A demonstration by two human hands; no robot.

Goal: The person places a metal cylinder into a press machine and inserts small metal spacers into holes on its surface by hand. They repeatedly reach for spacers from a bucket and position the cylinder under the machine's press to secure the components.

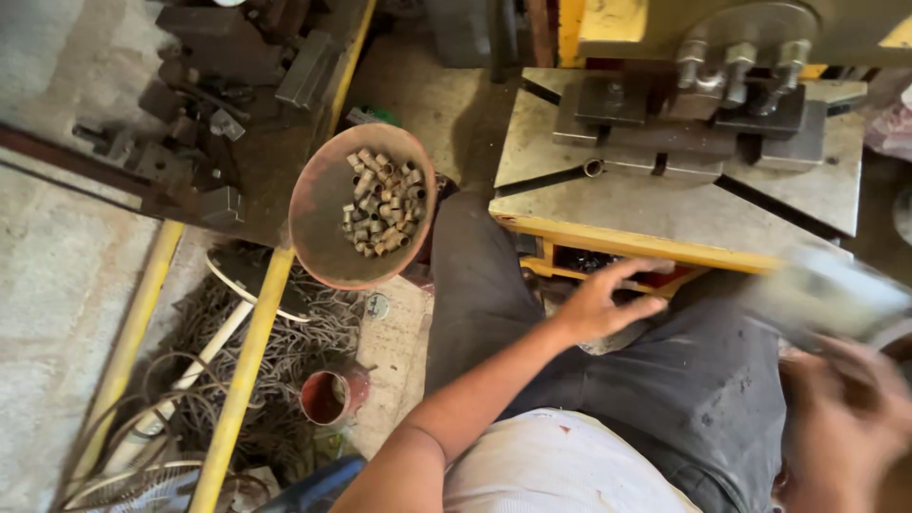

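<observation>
My left hand (608,299) reaches forward between my knees with its fingers spread, just under the yellow front edge of the press table (646,214); it holds nothing that I can see. My right hand (841,418) is at the lower right, blurred by motion, closed around a pale metallic object (826,294) that I cannot make out. A round reddish pan (323,214) to the left of my left knee holds several short metal tube pieces (382,201). One small metal ring (594,168) lies on the press table.
A press fixture with bolts (731,95) stands at the back of the table. Dark metal blocks (218,85) lie on a yellow-edged bench at the upper left. Metal swarf (285,351), a small red can (328,396) and a fan guard (133,489) lie on the floor.
</observation>
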